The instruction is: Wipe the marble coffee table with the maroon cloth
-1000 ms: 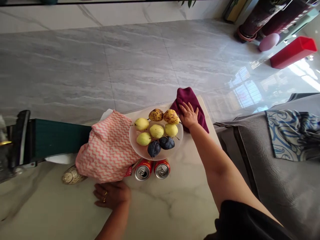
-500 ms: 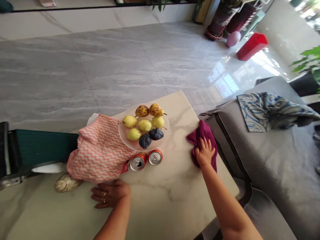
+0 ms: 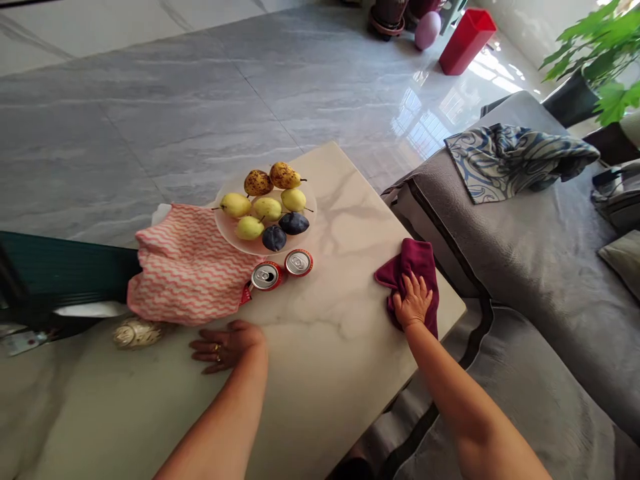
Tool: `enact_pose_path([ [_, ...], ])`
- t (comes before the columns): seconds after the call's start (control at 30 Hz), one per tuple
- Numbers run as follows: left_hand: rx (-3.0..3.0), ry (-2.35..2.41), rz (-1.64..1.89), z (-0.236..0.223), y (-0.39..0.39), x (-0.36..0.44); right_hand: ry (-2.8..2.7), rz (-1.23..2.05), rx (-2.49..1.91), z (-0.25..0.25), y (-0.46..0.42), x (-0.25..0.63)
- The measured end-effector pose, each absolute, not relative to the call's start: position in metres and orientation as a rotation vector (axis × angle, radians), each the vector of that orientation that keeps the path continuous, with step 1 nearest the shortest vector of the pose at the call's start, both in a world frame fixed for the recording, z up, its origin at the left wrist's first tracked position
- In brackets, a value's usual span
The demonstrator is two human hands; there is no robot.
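My right hand (image 3: 415, 301) lies flat with spread fingers on a dark purple cloth (image 3: 420, 257), pressing it against the marble-patterned table (image 3: 330, 360) near its right edge. Fingers stretched out, my left hand (image 3: 227, 346) rests palm down on the tabletop and wears a ring. Just beyond it is a pink-and-white zigzag cloth (image 3: 185, 273). Two red drink cans (image 3: 267, 275) stand between the hands; the left one is opened, the right one (image 3: 299, 263) looks sealed. Behind them sits a clear plate (image 3: 227, 233) with several pears (image 3: 268, 209) and two dark plums (image 3: 294, 223).
A patterned, pale ornament-like object (image 3: 137, 332) lies left of my left hand, by a dark green box (image 3: 65, 270). A grey sofa (image 3: 540, 267) with a patterned cloth (image 3: 515, 160) borders the table's right side. A red bin (image 3: 467, 41) stands on the floor.
My right hand and the purple cloth have slid toward me along the table's right edge, closer to the near corner. My left hand stays about where it was. The view has tilted down.
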State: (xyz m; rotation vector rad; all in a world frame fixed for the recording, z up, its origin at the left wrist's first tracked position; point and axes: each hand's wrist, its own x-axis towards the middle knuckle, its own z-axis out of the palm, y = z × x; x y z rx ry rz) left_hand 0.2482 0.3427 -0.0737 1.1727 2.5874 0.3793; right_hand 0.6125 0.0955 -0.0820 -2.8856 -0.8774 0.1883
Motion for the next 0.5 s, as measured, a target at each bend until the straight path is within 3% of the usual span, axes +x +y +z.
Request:
enact_pose_path([
  [0.5, 1.386, 2.309, 0.245, -0.073, 0.321, 0.202, -0.906, 0.115, -2.836, -0.086, 0.087, 0.617],
])
